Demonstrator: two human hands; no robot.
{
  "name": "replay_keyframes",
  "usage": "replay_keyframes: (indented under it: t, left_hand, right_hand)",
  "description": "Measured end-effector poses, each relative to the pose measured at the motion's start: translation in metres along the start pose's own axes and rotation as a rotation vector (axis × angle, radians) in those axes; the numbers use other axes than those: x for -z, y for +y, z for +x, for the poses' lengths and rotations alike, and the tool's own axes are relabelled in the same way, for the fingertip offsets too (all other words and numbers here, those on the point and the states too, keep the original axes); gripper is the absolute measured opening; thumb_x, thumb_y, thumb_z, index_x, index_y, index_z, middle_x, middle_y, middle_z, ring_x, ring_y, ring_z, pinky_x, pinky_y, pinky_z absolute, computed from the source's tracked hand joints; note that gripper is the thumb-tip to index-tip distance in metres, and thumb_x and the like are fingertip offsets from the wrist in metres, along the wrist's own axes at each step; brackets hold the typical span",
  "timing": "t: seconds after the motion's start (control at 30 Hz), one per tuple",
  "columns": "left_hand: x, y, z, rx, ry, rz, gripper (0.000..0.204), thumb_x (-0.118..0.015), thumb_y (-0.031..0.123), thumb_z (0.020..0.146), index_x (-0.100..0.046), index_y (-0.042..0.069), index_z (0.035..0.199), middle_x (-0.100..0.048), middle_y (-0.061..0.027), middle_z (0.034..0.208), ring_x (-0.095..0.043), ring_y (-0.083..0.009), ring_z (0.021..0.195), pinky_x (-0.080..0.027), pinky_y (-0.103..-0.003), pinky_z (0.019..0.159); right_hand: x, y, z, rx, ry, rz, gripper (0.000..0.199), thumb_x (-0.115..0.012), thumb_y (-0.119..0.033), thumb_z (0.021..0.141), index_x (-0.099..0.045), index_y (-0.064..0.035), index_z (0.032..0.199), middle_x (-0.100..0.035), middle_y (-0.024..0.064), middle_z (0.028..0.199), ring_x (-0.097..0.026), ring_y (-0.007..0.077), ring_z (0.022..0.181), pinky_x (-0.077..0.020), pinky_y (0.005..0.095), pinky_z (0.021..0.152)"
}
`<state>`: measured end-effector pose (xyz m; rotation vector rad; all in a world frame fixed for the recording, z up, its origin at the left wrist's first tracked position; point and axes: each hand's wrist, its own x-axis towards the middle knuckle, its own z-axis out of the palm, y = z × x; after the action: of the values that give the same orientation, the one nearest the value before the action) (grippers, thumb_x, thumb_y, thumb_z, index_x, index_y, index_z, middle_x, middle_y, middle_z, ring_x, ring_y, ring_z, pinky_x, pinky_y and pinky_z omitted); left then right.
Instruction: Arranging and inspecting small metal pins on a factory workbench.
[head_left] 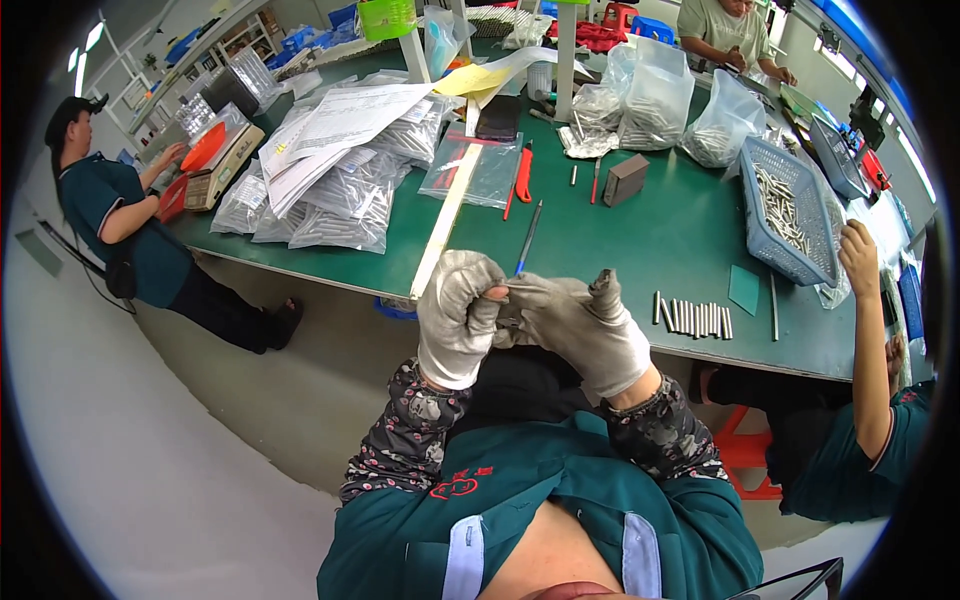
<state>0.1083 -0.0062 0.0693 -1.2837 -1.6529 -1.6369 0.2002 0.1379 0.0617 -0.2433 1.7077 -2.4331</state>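
Two grey knitted work gloves meet in front of the person's chest, just short of the near edge of the green-topped workbench [640, 240] — the left hand [458, 315] and the right hand [585, 330] pressed fingertip to fingertip. The left hand's fingers are curled together and pinch at the cloth of the right glove near its thumb side; the right hand's fingers are bunched, one dark-tipped finger sticking up. Whatever is gripped lies between the two hands, its long run roughly left to right, and both hands are equally close to it. Whether a small part is pinched there or only glove cloth cannot be made out — the spot is covered by the fingers. Beyond the hands, on the bench, a row of short silvery metal pins [692, 318] lies to the right, a blue plastic basket [790, 215] of more pins farther right
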Motion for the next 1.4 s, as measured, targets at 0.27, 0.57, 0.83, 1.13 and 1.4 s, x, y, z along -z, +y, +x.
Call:
replay_keyframes:
  t: [0.27, 0.57, 0.83, 1.13, 1.4]
  left_hand:
    - [0.001, 0.008, 0.007, 0.368, -0.239, -0.350, 0.046, -0.072, 0.038, 0.081, -0.058, -0.001, 0.102, -0.054, -0.0090, 0.098, -0.058, -0.0170, 0.085, -0.049, -0.028, 0.074]
    - [-0.002, 0.011, 0.004, 0.294, -0.235, -0.227, 0.017, -0.068, 0.012, 0.083, -0.063, 0.001, 0.095, -0.057, -0.0084, 0.097, -0.056, -0.0156, 0.083, -0.046, -0.028, 0.071]
    - [-0.004, 0.009, 0.014, -0.132, -0.281, 0.138, 0.014, -0.069, 0.015, 0.081, -0.062, 0.004, 0.086, -0.060, -0.0080, 0.086, -0.058, -0.0295, 0.081, -0.047, -0.037, 0.072]
    - [0.013, 0.004, 0.026, 0.174, -0.198, -0.175, 0.040, -0.068, 0.040, 0.083, -0.060, 0.003, 0.098, -0.056, -0.0122, 0.107, -0.056, -0.0231, 0.098, -0.045, -0.034, 0.087]
    - [0.013, 0.006, 0.012, 0.324, -0.191, -0.321, 0.020, -0.069, 0.018, 0.084, -0.060, 0.002, 0.092, -0.059, -0.0112, 0.097, -0.058, -0.0223, 0.089, -0.048, -0.033, 0.081]
  right_hand:
    - [-0.001, 0.002, -0.006, 0.214, 0.343, -1.368, 0.060, -0.033, -0.048, 0.096, -0.019, -0.0166, 0.145, -0.020, -0.0006, 0.149, -0.014, 0.0165, 0.142, -0.0070, 0.0679, 0.108]
    - [-0.002, 0.002, -0.011, 0.459, 0.722, -2.902, 0.053, -0.036, -0.046, 0.095, -0.033, -0.0171, 0.140, -0.026, -0.0004, 0.146, -0.015, 0.0150, 0.142, -0.0075, 0.0682, 0.108]
    - [-0.008, -0.003, 0.004, 0.331, 0.744, -2.871, 0.047, -0.039, -0.044, 0.093, -0.036, -0.0215, 0.134, -0.030, -0.0023, 0.143, -0.021, 0.0137, 0.138, -0.0042, 0.0715, 0.105]
    - [0.011, 0.001, 0.001, 0.477, 0.711, -3.242, 0.055, -0.030, -0.046, 0.097, -0.024, -0.0160, 0.143, -0.022, 0.0004, 0.148, -0.013, 0.0175, 0.142, -0.0052, 0.0633, 0.111]
    - [0.021, 0.027, 0.001, 0.460, 0.712, -3.173, 0.066, -0.025, -0.052, 0.098, -0.009, -0.0121, 0.148, -0.015, 0.0018, 0.153, -0.014, 0.0198, 0.142, -0.0074, 0.0538, 0.113]
